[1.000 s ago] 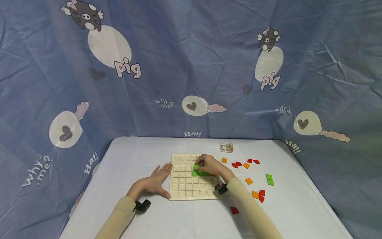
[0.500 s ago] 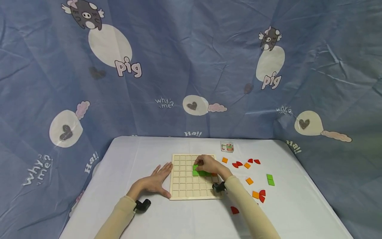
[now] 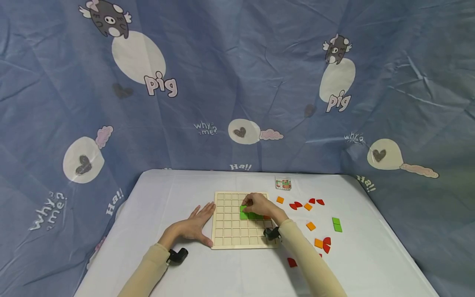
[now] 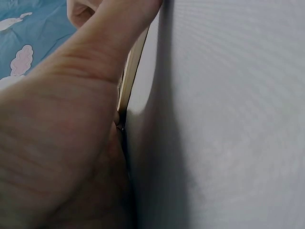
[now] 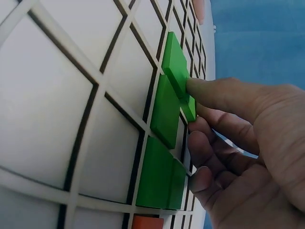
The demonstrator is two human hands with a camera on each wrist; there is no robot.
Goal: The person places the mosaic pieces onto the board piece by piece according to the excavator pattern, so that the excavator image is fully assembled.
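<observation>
A wooden grid board (image 3: 226, 234) lies on the white table, with a row of green square tiles (image 3: 243, 215) in its cells. My right hand (image 3: 261, 203) is over the board, thumb and fingertips pinching a green square tile (image 5: 190, 109) at a cell behind the row's left end. The right wrist view shows the thumb also close against the neighbouring green tile (image 5: 175, 62). An orange-red tile (image 5: 147, 222) sits at the row's right end. My left hand (image 3: 193, 227) rests with fingers spread at the board's left edge, fingertips and thumb touching it.
Right of the board lie loose orange squares (image 3: 311, 226), red quarter-round pieces (image 3: 292, 262) and two green squares (image 3: 337, 224). A small printed card (image 3: 283, 184) lies behind the board. A blue patterned cloth (image 3: 208, 82) hangs behind the table.
My right hand has lowered the green tile slightly, from raised above the board to lying nearly flat in the cell. My left hand has stayed at the board's edge.
</observation>
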